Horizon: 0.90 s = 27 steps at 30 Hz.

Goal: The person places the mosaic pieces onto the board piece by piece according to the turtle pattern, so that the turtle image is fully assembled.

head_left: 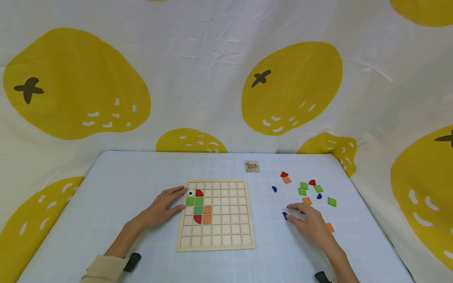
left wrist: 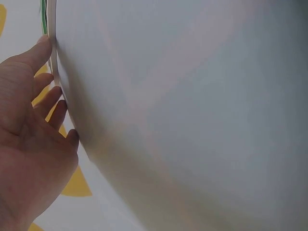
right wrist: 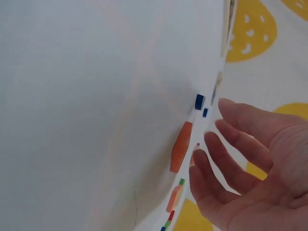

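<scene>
Pale wood makes up the gridded board point(head_left: 226, 248), left of centre in the lower half of the head view, its near edge running level across the frame and its two sides leaning slightly away from upright. The left hand point(head_left: 161, 208) lies at the board's left edge, fingers loosely extended and thumb spread apart below them, the tips against the rim without curling round it. In the board's upper left area sit a white disc with a black dot point(head_left: 191, 193), green squares point(head_left: 190, 201), orange squares point(head_left: 207, 219) and red quarter-rounds point(head_left: 199, 193). Right of the board, below the middle of the frame, a small dark blue piece point(head_left: 284, 215) lies on the table point(head_left: 152, 169) by the right hand point(head_left: 311, 226); its visible long axis slants from upper left to lower right, the lower end running in by the thumb. That hand's thumb and forefinger stand apart, the other fingers gently bent, with nothing gripped; whether the thumb touches the blue piece I cannot tell. Above and right of this hand are scattered loose green tiles point(head_left: 332, 201), loose orange tiles point(head_left: 286, 179) and two more blue half-rounds point(head_left: 274, 189). A small picture card point(head_left: 252, 166) lies above the board's upper right corner.
</scene>
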Available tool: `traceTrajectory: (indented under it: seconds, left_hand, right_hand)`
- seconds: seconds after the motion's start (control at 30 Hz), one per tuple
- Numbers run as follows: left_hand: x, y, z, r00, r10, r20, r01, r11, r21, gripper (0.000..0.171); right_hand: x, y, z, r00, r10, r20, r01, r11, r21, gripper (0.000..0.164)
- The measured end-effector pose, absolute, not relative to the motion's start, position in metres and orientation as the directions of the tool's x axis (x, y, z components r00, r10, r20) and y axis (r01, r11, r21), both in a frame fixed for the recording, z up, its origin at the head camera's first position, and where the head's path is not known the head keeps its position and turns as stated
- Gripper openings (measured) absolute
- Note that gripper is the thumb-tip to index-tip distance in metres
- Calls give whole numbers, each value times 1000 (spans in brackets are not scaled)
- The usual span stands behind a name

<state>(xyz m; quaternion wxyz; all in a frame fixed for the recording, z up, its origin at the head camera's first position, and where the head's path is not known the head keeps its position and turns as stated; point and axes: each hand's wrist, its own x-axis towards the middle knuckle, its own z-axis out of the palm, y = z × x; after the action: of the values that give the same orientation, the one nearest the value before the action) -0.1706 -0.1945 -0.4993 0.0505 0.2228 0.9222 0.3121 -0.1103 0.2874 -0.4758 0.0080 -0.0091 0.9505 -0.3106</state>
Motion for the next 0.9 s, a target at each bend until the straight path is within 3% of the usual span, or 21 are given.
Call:
traceTrajectory:
  seconds: [0.27, 0.9]
  left_hand:
    - [-169, -195, -496, -899, 436, 41, 371, 709, 599, 62]
    - [-170, -194, -497, -899, 435, 44, 373, 710, 598, 62]
  right_hand:
    - [-103, 300, -482, -998, -6, -56, 25, 836, -549, 40]
    - [-102, 305, -480, -997, -17, -78, 31, 817, -576, 26]
